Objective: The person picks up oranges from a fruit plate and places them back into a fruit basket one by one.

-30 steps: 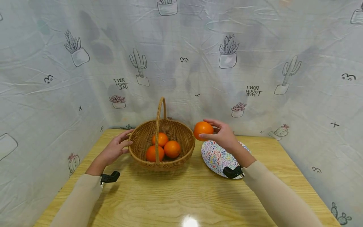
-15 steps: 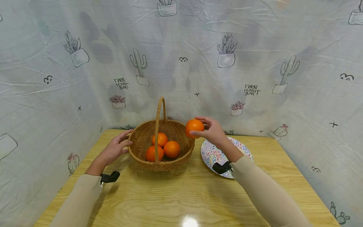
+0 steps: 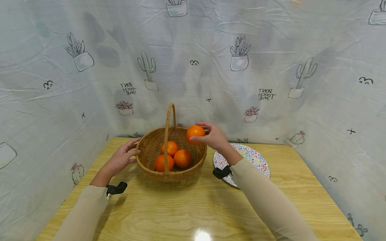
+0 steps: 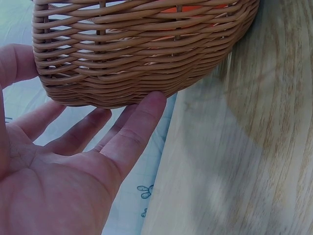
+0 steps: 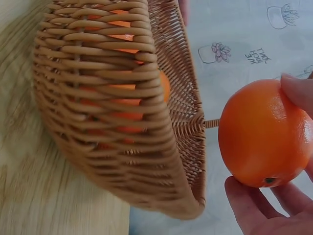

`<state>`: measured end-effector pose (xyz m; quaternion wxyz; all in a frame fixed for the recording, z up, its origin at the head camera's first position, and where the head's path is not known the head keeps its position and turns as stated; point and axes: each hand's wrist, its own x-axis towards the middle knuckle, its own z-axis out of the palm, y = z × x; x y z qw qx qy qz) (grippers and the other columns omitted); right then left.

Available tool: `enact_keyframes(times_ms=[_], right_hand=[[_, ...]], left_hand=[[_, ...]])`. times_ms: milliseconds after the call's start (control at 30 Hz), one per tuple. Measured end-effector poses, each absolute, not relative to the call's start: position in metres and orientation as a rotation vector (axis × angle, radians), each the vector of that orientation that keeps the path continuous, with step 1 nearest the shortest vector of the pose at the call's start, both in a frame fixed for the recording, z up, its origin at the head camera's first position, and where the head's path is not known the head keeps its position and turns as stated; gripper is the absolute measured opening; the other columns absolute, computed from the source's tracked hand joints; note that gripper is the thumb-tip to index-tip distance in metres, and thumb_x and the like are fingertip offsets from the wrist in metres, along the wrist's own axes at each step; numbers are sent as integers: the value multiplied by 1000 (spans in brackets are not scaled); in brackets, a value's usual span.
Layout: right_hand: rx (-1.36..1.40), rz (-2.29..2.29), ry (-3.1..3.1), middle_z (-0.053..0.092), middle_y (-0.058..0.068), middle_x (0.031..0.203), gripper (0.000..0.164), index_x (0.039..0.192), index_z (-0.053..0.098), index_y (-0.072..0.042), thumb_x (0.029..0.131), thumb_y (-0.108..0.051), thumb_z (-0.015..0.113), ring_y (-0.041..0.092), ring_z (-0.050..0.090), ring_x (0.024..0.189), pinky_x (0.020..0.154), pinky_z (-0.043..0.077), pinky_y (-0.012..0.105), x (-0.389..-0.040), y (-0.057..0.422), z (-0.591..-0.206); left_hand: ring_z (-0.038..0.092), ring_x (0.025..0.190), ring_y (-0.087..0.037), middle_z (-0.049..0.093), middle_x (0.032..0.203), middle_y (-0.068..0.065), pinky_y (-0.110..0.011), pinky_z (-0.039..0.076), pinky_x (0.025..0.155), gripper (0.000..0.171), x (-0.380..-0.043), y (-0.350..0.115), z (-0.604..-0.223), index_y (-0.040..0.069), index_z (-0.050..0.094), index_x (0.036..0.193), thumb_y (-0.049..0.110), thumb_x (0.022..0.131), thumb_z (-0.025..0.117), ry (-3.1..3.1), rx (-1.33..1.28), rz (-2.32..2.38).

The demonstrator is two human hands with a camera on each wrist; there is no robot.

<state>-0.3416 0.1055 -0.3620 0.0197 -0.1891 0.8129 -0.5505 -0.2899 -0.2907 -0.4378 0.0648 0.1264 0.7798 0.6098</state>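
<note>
In the head view a wicker basket (image 3: 188,174) with a tall arched handle (image 3: 167,134) stands on the table, with three oranges (image 3: 182,158) lying inside. My right hand (image 3: 215,138) pinches another orange (image 3: 195,134) between thumb and fingers, over the basket's right rim. The right wrist view shows that orange (image 5: 264,132) beyond the rim, its small green stem spot facing down. At the basket's left side is my left hand (image 3: 122,157), with fingertips (image 4: 155,100) against the wicker wall. The fingers of that hand are extended and spread.
A round plate (image 3: 259,160) with a multicoloured squiggle pattern lies right of the basket, under the right forearm. The wooden table (image 3: 169,211) runs back to a printed cloth (image 3: 208,80) with cactus drawings, hanging behind and at the sides.
My right hand has carried its orange leftward, from beside the basket's right rim to over the basket. More of the plate shows now. The left hand stays at the basket's left side.
</note>
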Motion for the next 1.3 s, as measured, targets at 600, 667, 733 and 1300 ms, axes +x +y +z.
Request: enact_keyframes(times_ms=[600,667,733,1300], right_hand=[[-518,-1459,2642,62,11,136,65,137,66,-23,79,-38,90,26,65,111,89,59,39,-374,71,-364],[-512,-1437,2651,63,10,135,64,137,66,-21,79,-37,89,26,65,111,90,59,39,-378,68,-365],[-511,-1421,2659,65,10,134,63,136,66,-19,80,-36,89,26,65,111,90,58,39,-384,66,-366],[-543,-1225,2768,68,13,133,66,136,67,-9,78,-31,91,27,65,116,97,57,37,-400,51,-371]], left_hand=[[31,147,-54,19,165,-29,-40,58,98,65,-293,-286,-438,15,15,166,15,110,47,2356,353,1852],[31,147,-53,19,166,-29,-39,59,98,65,-293,-285,-437,15,14,166,15,110,47,2358,351,1853],[31,147,-53,19,165,-29,-38,59,98,65,-294,-284,-437,16,14,167,15,110,47,2360,348,1854],[31,147,-53,20,165,-29,-38,59,97,64,-297,-280,-436,15,15,166,12,110,45,2370,338,1857]])
